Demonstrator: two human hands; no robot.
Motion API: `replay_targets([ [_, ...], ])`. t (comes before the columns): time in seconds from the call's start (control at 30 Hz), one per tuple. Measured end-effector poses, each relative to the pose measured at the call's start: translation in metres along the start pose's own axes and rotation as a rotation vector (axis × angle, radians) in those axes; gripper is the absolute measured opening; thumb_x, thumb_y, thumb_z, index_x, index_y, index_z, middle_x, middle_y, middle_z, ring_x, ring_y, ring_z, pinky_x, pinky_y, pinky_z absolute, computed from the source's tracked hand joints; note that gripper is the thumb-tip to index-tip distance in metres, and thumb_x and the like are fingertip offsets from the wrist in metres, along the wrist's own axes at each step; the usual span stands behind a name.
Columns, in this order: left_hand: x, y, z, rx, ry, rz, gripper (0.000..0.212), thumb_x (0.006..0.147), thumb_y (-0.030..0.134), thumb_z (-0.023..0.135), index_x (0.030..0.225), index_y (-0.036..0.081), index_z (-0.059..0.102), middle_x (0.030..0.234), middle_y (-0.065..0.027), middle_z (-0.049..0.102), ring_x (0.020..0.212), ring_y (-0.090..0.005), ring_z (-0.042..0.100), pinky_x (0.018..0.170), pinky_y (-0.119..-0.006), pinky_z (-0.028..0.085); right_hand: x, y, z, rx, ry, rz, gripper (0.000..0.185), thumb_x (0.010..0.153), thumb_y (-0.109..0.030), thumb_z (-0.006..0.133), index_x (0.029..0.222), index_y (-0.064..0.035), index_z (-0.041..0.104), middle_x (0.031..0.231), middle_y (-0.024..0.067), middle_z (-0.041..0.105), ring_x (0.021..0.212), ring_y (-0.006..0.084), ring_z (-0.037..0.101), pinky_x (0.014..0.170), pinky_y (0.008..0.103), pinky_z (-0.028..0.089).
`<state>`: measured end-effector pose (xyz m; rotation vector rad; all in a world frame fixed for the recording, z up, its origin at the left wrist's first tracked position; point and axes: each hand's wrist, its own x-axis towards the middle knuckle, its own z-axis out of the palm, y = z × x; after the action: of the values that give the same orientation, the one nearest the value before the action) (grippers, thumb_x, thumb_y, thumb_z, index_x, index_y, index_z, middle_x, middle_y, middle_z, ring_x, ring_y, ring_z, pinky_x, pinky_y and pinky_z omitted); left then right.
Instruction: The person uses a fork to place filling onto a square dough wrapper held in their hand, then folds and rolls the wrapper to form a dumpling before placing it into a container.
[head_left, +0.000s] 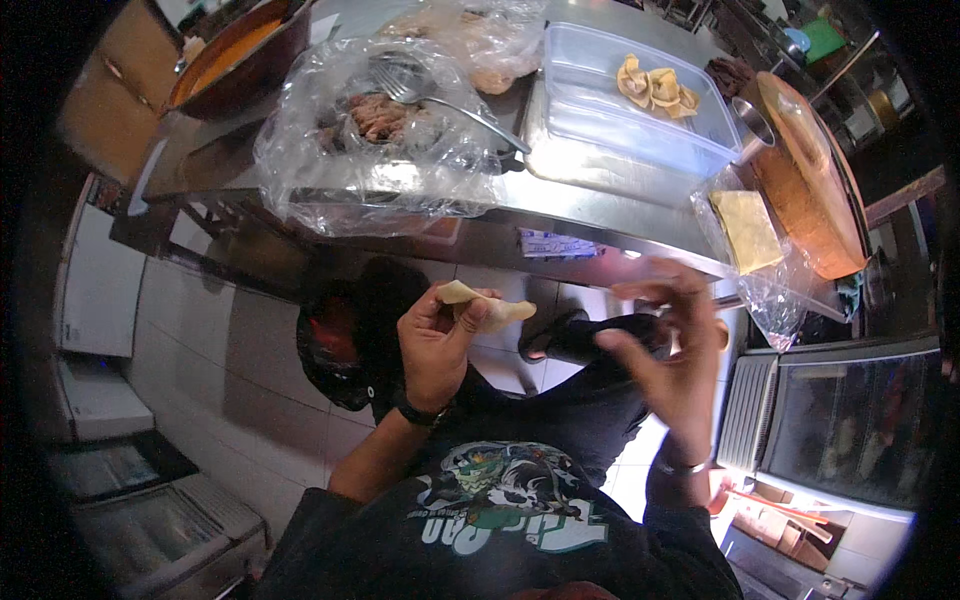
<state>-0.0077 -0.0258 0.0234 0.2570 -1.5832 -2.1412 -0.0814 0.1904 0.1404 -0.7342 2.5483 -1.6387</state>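
My left hand (439, 345) holds a partly folded dumpling wrapper (499, 311) between thumb and fingers, in front of my body. To the right, my right hand (667, 345) is raised and blurred, its fingers apart with nothing seen in them. On the steel table, ground meat filling (381, 118) lies in a clear plastic bag (300, 135), a fork (450, 105) resting across it. Several folded dumplings (660, 88) sit in a clear plastic container (577, 120) on a metal tray. A stack of yellow wrappers (746, 229) lies on plastic film at the table's right end.
A large pot (259, 67) of orange contents stands at the far left. A second plastic bag (495, 45) lies behind the filling. At the right are a metal cup (752, 124) and a round wooden chopping block (806, 172). The steel table's front edge (600, 225) runs beyond my hands.
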Motion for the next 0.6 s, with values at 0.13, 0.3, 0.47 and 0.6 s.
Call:
replay_targets([
  [0.13, 0.000, -0.004, 0.004, 0.013, -0.042, 0.029, 0.018, 0.096, 0.015, 0.068, 0.100, -0.001, 0.063, 0.101, -0.0149, 0.072, 0.097, -0.0232, 0.070, 0.087, -0.038, 0.057, -0.011, 0.024, 0.040, -0.142, -0.059, -0.060, 0.075, 0.073, -0.006, 0.083, 0.139, -0.0093, 0.049, 0.105, 0.0065, 0.070, 0.100, 0.0261, 0.061, 0.088, 0.0355, 0.048],
  [0.3, -0.006, -0.003, 0.009, -0.024, -0.093, -0.013, 0.022, 0.095, 0.020, 0.070, 0.098, 0.000, 0.062, 0.098, -0.0152, 0.071, 0.093, -0.0258, 0.071, 0.084, -0.040, 0.059, -0.013, 0.037, 0.056, -0.173, -0.069, -0.115, 0.073, 0.074, -0.008, 0.082, 0.139, -0.0113, 0.050, 0.099, 0.0059, 0.070, 0.092, 0.0258, 0.060, 0.082, 0.0362, 0.049],
  [0.47, -0.009, -0.005, 0.010, -0.061, -0.091, 0.013, 0.024, 0.093, 0.022, 0.072, 0.096, 0.000, 0.063, 0.095, -0.0142, 0.071, 0.093, -0.0261, 0.071, 0.082, -0.040, 0.060, -0.013, 0.036, 0.042, -0.121, -0.180, 0.104, 0.069, 0.076, -0.014, 0.081, 0.138, -0.0110, 0.051, 0.094, 0.0043, 0.069, 0.085, 0.0254, 0.058, 0.076, 0.0384, 0.049],
  [0.6, -0.011, -0.002, 0.013, -0.019, -0.042, -0.045, 0.026, 0.093, 0.023, 0.072, 0.096, -0.001, 0.064, 0.094, -0.0130, 0.071, 0.092, -0.0261, 0.072, 0.080, -0.039, 0.060, -0.014, 0.047, 0.034, -0.260, -0.265, 0.010, 0.070, 0.076, -0.015, 0.082, 0.139, -0.0103, 0.051, 0.093, 0.0037, 0.069, 0.085, 0.0252, 0.058, 0.076, 0.0379, 0.049],
])
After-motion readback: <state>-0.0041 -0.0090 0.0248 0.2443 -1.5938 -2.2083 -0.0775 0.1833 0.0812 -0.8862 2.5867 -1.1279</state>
